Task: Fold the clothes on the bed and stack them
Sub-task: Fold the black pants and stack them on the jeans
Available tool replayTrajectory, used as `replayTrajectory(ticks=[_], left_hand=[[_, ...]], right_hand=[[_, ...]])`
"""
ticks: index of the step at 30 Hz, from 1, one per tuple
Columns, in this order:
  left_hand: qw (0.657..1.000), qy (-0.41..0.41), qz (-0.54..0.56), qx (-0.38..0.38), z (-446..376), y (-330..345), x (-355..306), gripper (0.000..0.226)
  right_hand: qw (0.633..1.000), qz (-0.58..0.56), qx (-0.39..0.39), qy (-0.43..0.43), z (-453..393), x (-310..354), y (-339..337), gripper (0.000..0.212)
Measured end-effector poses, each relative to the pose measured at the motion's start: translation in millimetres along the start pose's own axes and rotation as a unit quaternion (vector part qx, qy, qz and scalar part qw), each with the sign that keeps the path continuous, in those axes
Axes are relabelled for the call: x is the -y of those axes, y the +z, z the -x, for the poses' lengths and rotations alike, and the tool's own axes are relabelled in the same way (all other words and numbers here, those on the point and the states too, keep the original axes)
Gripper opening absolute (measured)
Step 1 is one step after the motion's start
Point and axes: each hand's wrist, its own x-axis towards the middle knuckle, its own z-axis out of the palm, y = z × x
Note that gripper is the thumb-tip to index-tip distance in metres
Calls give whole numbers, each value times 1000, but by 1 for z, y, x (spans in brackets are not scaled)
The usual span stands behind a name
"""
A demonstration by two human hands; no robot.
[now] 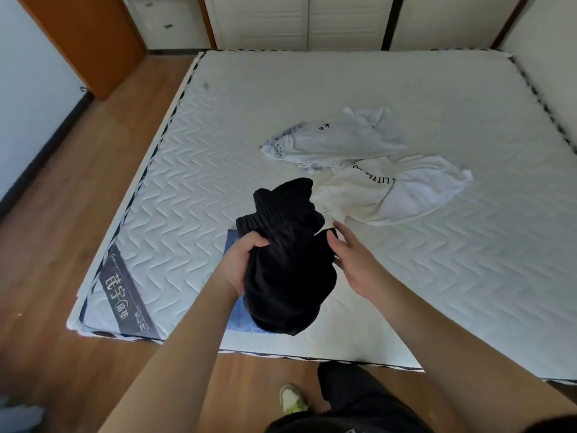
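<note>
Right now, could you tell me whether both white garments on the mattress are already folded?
No, the white paw-print garment and the cream lettered garment lie crumpled on the mattress.

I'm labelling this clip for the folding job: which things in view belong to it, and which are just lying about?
Part of the job:
black garment, held in the left hand
right hand
blue folded item beneath it
white shirt
cream shirt
mattress

Just there:
wardrobe doors
wooden door

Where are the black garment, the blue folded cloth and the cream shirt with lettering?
black garment (287,276), head view, its bunched middle.
blue folded cloth (239,320), head view, exposed near edge.
cream shirt (390,195), head view, its front.
</note>
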Motion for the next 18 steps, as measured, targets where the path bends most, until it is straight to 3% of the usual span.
replayTrajectory(ticks=[5,10,14,18], left_hand=[[992,24,-115,46,29,18,-2,56],[957,50,-229,169,38,46,-8,61],[937,50,-297,175,36,74,-8,65],[923,48,-335,181,26,108,-5,69]], right_hand=[[991,103,15,-86,25,13,1,71],[990,20,48,-129,39,30,-17,77],[985,37,74,-154,52,48,-48,55],[984,42,32,-173,58,62,-87,40]])
